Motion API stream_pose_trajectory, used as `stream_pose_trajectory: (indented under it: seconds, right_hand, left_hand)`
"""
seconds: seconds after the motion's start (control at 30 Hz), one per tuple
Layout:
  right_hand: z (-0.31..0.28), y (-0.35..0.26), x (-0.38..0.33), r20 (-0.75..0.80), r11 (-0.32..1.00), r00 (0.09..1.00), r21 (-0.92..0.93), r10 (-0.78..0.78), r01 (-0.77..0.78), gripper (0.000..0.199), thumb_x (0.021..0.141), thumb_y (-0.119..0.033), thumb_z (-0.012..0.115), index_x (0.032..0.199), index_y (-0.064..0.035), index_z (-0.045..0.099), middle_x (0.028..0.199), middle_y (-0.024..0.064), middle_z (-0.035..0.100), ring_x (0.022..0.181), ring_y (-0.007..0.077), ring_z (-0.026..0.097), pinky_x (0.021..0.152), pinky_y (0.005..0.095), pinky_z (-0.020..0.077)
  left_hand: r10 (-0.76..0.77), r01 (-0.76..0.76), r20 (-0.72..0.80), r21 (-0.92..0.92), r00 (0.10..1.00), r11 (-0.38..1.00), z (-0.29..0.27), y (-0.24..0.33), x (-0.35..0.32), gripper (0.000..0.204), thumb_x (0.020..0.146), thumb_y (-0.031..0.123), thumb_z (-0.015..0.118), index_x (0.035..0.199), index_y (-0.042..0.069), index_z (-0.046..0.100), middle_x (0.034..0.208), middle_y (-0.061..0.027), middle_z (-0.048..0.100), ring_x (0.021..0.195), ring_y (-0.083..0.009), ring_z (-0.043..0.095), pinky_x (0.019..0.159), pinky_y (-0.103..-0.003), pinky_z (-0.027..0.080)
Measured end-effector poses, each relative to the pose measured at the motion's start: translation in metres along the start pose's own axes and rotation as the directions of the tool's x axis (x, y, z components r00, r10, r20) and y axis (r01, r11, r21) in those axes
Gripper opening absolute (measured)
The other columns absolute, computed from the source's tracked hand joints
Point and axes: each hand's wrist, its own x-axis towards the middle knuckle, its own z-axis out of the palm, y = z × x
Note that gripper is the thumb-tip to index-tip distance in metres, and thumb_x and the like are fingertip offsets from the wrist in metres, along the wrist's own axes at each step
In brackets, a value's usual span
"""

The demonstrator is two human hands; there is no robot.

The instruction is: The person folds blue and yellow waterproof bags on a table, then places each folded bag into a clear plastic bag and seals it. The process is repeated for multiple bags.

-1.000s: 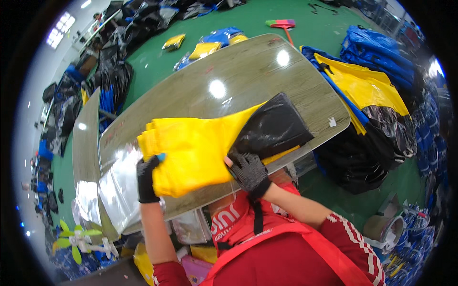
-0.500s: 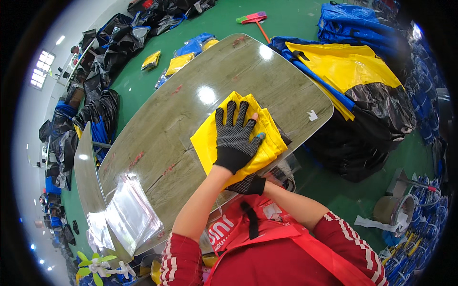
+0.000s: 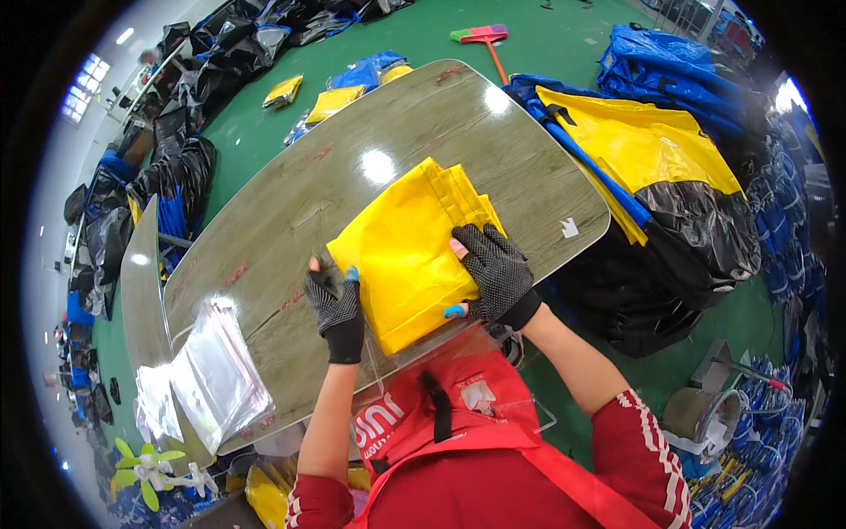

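Note:
A folded yellow plastic-like sheet (image 3: 405, 256) lies on the wood-patterned table, with stacked folds along its right side. At its left corner is my left hand (image 3: 336, 304), in a black dotted glove, fingers apart and somewhat blurred. Its blue-tipped thumb is against or close to the sheet's edge. My right hand (image 3: 500, 271), gloved alike, rests over the right folded edge. Its fingers are stretched out on the folds, and its blue-tipped thumb lies apart near the lower edge. The underside of the sheet is hidden.
Clear plastic bags (image 3: 220, 379) are piled at the table's left end, near a small green-bladed fan (image 3: 150, 472). Right of the table stands a large yellow-and-black bundle (image 3: 652, 176). Packed yellow and blue bundles (image 3: 339, 101) and a broom (image 3: 480, 35) lie beyond the table.
My left hand has moved off the sheet's top to its left edge. The right hand has come from below the near edge onto the right folds. The sheet has shifted slightly left.

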Motion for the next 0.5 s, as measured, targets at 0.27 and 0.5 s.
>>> stream_pose_trajectory:
  seconds: [0.27,0.5]
  right_hand:
    - [-0.006,0.061,-0.011,-0.210,1.000,0.977,-0.002,-0.026,0.026,0.062,0.077,-0.014,0.073,0.133,-0.0061,0.047,0.126,0.0203,0.058,0.121,0.0394,0.054,0.107,0.0540,0.0355]
    - [-0.059,0.034,-0.046,0.382,-0.254,0.783,0.923,0.491,-0.291,0.052,0.079,-0.005,0.068,0.128,-0.0002,0.053,0.121,0.0135,0.063,0.106,0.0257,0.064,0.093,0.0392,0.0519]
  left_hand:
    - [-0.224,0.646,0.659,-0.510,0.718,0.568,0.040,0.096,-0.028,0.045,0.097,0.033,0.057,0.130,0.003,0.050,0.111,-0.0065,0.063,0.095,-0.0166,0.063,0.079,-0.030,0.052]
    - [0.624,-0.686,0.291,0.373,0.725,0.624,-0.016,0.160,-0.044,0.076,0.089,0.046,0.055,0.146,0.001,0.031,0.149,-0.0278,0.031,0.139,-0.0511,0.024,0.112,-0.065,0.012]
